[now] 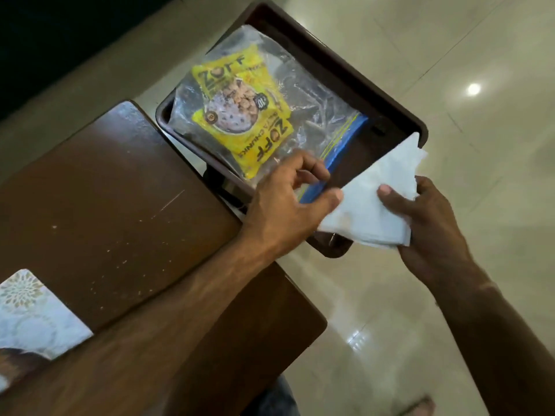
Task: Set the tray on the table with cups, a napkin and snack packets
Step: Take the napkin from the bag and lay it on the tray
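A dark brown tray (339, 70) lies past the table's corner, over the floor. Inside it rests a clear zip bag (306, 94) with a blue seal, holding yellow snack packets (240, 112). My left hand (285, 202) is at the tray's near rim, its thumb pinching the left edge of a folded white napkin (372, 202). My right hand (429, 223) grips the napkin's right side, thumb on top. The napkin hangs over the tray's near right corner. No cups are in view.
A worn brown wooden table (114, 199) fills the left. A patterned white mat (33, 313) lies at its lower left. Glossy cream floor tiles (450, 325) spread on the right, and a foot shows at the bottom edge.
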Action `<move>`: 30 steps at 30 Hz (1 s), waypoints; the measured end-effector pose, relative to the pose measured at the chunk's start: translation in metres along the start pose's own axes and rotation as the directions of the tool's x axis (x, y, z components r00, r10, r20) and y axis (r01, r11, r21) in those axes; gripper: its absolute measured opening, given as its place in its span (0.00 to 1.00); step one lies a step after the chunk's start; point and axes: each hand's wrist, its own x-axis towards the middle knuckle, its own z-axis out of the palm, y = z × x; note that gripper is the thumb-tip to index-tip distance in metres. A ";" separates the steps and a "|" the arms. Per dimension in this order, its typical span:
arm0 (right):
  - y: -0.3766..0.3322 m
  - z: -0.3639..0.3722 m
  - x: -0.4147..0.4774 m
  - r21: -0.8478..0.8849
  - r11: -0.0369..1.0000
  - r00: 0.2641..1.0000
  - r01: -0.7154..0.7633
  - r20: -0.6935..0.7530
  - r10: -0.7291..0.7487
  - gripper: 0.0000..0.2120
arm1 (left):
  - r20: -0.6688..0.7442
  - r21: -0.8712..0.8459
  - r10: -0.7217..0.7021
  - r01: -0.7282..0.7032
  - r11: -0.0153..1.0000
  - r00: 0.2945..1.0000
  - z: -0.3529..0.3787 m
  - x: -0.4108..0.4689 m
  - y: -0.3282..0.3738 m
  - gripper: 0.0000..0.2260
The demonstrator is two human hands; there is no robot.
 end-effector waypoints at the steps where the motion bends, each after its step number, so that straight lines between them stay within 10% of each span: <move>1: 0.002 -0.001 -0.010 0.032 0.999 0.999 0.011 0.036 -0.012 0.30 | 0.073 -0.015 -0.017 0.018 1.000 0.997 -0.001 -0.009 0.002 0.12; 7: 0.016 0.030 -0.061 -0.048 0.999 0.990 0.005 0.138 0.002 0.37 | 0.104 0.030 -0.067 0.064 0.998 0.992 -0.028 -0.060 0.004 0.11; 10: 0.019 0.055 -0.078 -0.313 0.894 0.937 0.320 0.246 -0.249 0.46 | 0.051 0.124 -0.080 0.073 0.990 0.996 -0.059 -0.086 -0.001 0.09; 13: 0.010 0.085 -0.088 -0.547 0.345 0.646 0.763 0.619 -0.446 0.42 | 0.043 0.190 -0.063 0.054 0.980 0.997 -0.091 -0.117 -0.009 0.08; 15: 0.006 0.117 -0.096 -0.470 0.000 0.454 0.883 0.853 -0.258 0.24 | 0.032 0.200 -0.046 0.039 0.979 0.998 -0.111 -0.139 -0.016 0.10; 17: 0.008 0.149 -0.105 -0.333 -0.131 0.333 0.934 0.943 -0.023 0.11 | -0.005 0.226 -0.016 0.017 0.974 1.000 -0.128 -0.161 -0.025 0.12; 23: 0.037 0.227 -0.140 -0.128 -0.099 0.155 0.987 0.924 0.349 0.11 | -0.240 0.273 0.048 0.020 0.962 0.970 -0.174 -0.233 -0.050 0.13; 30: 0.085 0.282 -0.188 -0.041 0.004 0.036 0.999 0.904 0.425 0.10 | -0.379 0.259 -0.072 0.180 0.949 0.923 -0.211 -0.301 -0.081 0.07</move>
